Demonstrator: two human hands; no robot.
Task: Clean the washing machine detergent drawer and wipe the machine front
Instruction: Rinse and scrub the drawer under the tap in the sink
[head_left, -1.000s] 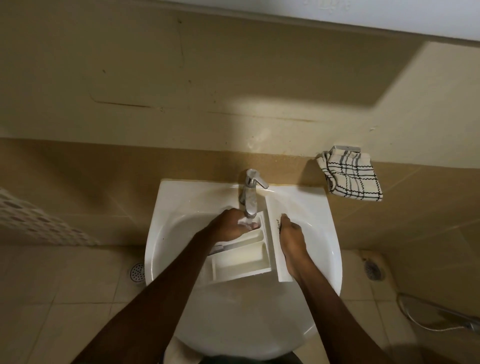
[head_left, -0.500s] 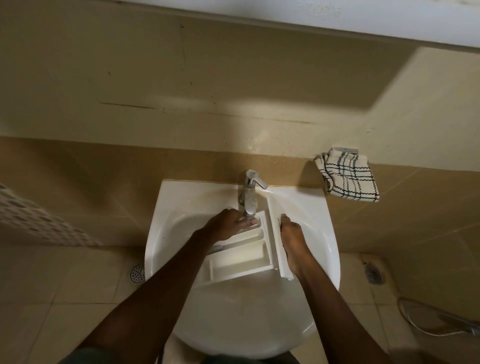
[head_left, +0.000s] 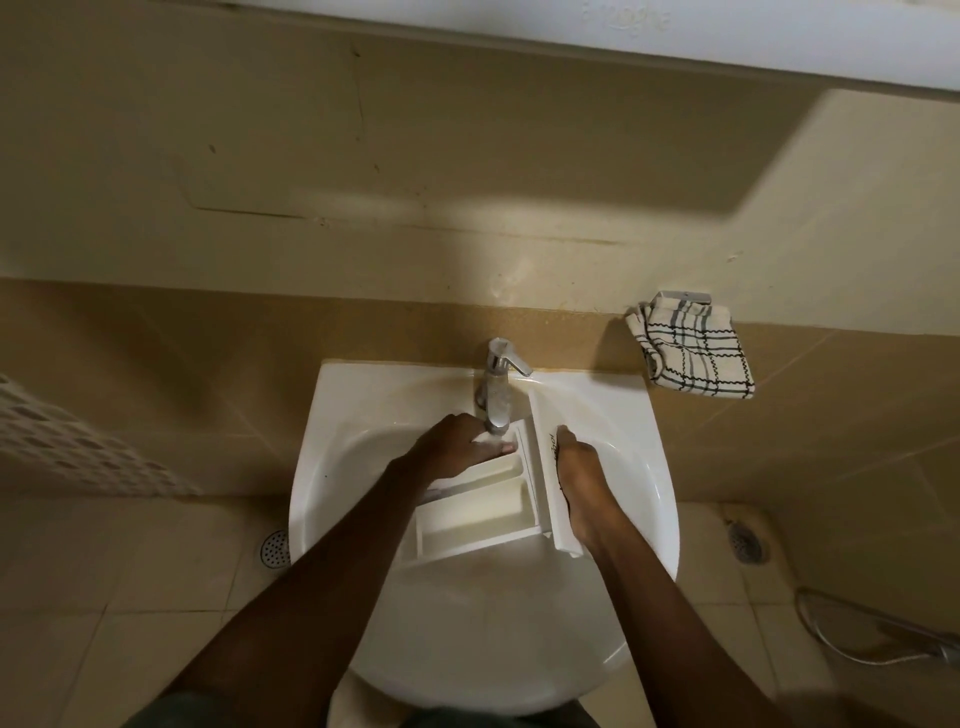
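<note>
Drawer (head_left: 478, 512) sits tilted in the sink (head_left: 358, 400) basin, far-right half. Its front panel is toward the right edge, its back end under the tap (head_left: 496, 395).

Right grip (head_left: 579, 478) wraps the front panel and carries it. Left grip (head_left: 457, 449) lies flat, fingers straight, on the far compartment just below the spout; it holds nothing.

Risks, my read:
- Wet plastic plus a one-sided hold: the drawer can slip, knock the ceramic or crack a divider.
- Left knuckles are just beside the spout, an easy bump.
- Water on angled walls likely sprays over the far edge onto the wall.

Can't tell if water runs. Towel (head_left: 691, 353) hangs on the wall past the far-right corner, not handy.
</note>
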